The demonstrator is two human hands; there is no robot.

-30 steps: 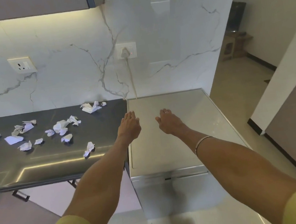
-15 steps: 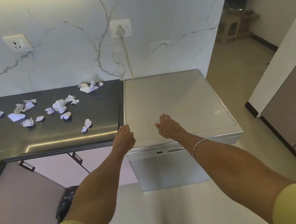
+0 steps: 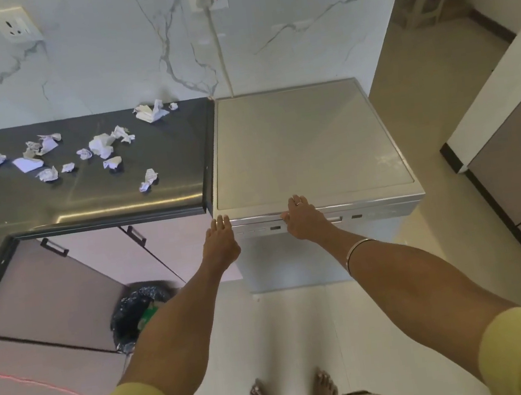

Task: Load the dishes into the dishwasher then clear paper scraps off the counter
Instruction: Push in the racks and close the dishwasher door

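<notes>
I have both hands out at the front top edge of the dishwasher [image 3: 308,144], which stands just right of the dark counter [image 3: 86,193] with its door shut. My right hand [image 3: 303,219] lies over the lip above the control strip, fingers spread and draped on the edge, thumb hanging down the front; it clamps on nothing that I can see, though the fingertips may be feeling for the door's top. My left hand [image 3: 220,245] sits at the near left corner of the machine, fingers straight and together, flat and holding nothing. I read this placement as setting up to pull the door down, since the door hinges low and the grip has to come from the top.

No dishes show anywhere in view, so loading has not begun as far as I can judge. The paper scraps [image 3: 103,146] lie scattered across the counter's left and middle, well apart from my hands, untouched. A bin with a black liner [image 3: 138,308] waits on the floor below the counter, handy for the scraps later.
</notes>
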